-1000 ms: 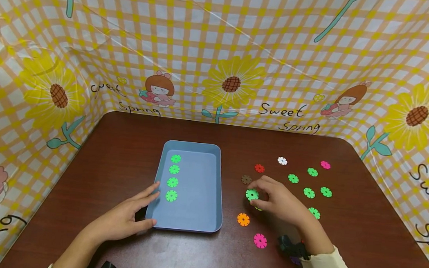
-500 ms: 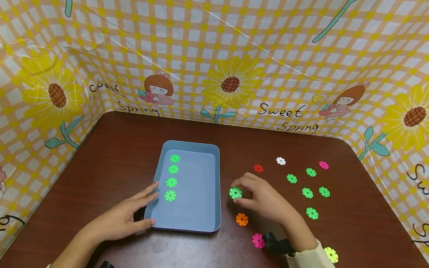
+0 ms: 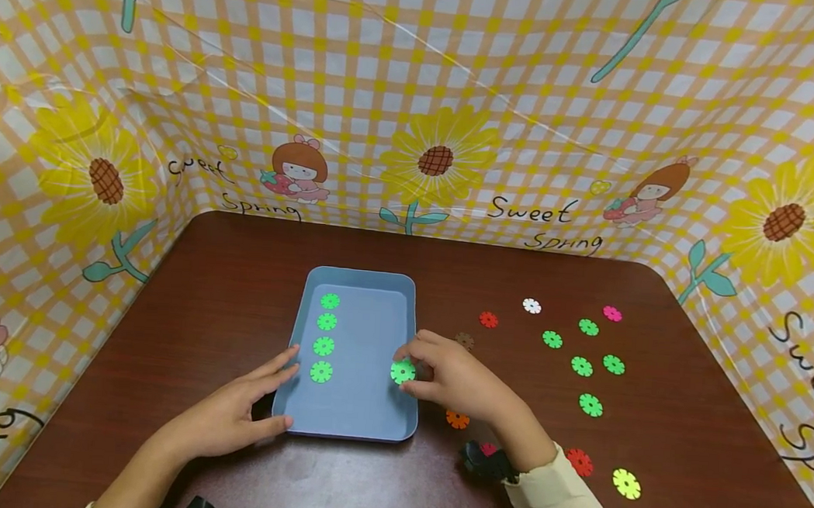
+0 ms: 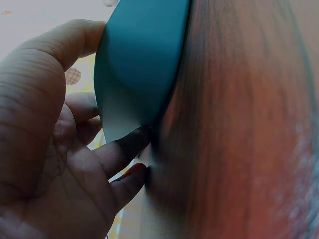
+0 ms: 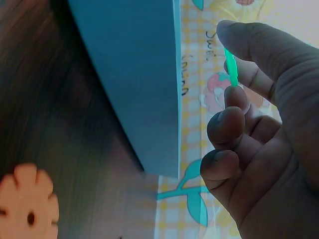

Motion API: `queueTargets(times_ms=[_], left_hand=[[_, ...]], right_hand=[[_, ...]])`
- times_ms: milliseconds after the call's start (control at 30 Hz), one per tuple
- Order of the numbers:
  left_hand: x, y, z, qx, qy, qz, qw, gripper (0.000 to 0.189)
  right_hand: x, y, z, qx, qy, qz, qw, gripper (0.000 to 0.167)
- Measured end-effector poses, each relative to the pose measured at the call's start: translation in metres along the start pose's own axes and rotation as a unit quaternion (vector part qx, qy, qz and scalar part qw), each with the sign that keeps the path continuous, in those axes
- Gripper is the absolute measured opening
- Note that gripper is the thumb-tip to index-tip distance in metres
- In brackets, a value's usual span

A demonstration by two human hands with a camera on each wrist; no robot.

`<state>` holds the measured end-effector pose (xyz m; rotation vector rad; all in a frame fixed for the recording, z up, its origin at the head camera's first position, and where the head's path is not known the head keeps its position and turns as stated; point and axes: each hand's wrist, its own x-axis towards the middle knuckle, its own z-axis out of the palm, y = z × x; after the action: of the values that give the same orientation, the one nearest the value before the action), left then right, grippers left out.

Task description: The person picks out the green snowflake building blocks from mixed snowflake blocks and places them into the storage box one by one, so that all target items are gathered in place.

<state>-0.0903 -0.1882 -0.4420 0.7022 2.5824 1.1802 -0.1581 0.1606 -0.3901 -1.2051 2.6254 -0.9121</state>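
My right hand (image 3: 465,378) pinches a green notched plastic disc (image 3: 403,372) between thumb and fingers, above the right side of a blue-grey tray (image 3: 368,430). In the right wrist view the green disc (image 5: 231,67) appears edge-on, level with the tray's rim (image 5: 177,99). Inside the tray, along its left side, several green notched discs (image 3: 323,347) lie in a column. My left hand (image 3: 229,422) rests at the tray's left wall, fingers spread and touching it, thumb near the front corner. The left wrist view shows thumb and fingers against the tray's wall (image 4: 142,59).
Right of the tray, loose discs lie scattered on the brown table (image 3: 683,426): several green (image 3: 590,405), red (image 3: 488,320), white (image 3: 532,306), yellow (image 3: 626,483) and pink (image 3: 612,313). An orange disc (image 3: 457,419) sits partly under the right hand. A checked cloth (image 3: 418,76) surrounds the table.
My right hand has carried the green disc leftward from the table to over the tray's right side. The left hand stays at the tray's left edge.
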Motion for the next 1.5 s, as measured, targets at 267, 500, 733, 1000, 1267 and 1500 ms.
queueTargets(times_ms=[267,500,733,1000,1267,1500], left_hand=[[-0.001,0.001,-0.001,0.001,0.001,0.002,1.0000,0.077],[-0.002,0.002,-0.001,0.009,0.005,-0.001,0.9999,0.076],[-0.001,0.001,-0.001,0.021,0.013,0.010,0.9996,0.076],[-0.001,0.001,-0.001,0.016,0.012,0.007,0.9998,0.076],[-0.001,-0.001,-0.002,0.021,0.011,0.013,0.9996,0.077],[0.000,0.000,-0.003,0.018,0.006,0.009,0.9998,0.078]], right_hand=[[0.015,-0.010,0.009,-0.009,0.007,-0.008,0.9999,0.024],[0.027,-0.016,0.021,-0.011,-0.006,0.004,0.9999,0.026],[0.037,-0.025,0.034,-0.001,-0.016,-0.001,0.9999,0.026],[0.046,-0.032,0.048,0.003,-0.033,-0.005,0.9994,0.027],[0.054,-0.037,0.061,-0.001,-0.052,0.001,0.9987,0.026],[0.061,-0.038,0.072,-0.008,-0.066,-0.007,0.9978,0.025]])
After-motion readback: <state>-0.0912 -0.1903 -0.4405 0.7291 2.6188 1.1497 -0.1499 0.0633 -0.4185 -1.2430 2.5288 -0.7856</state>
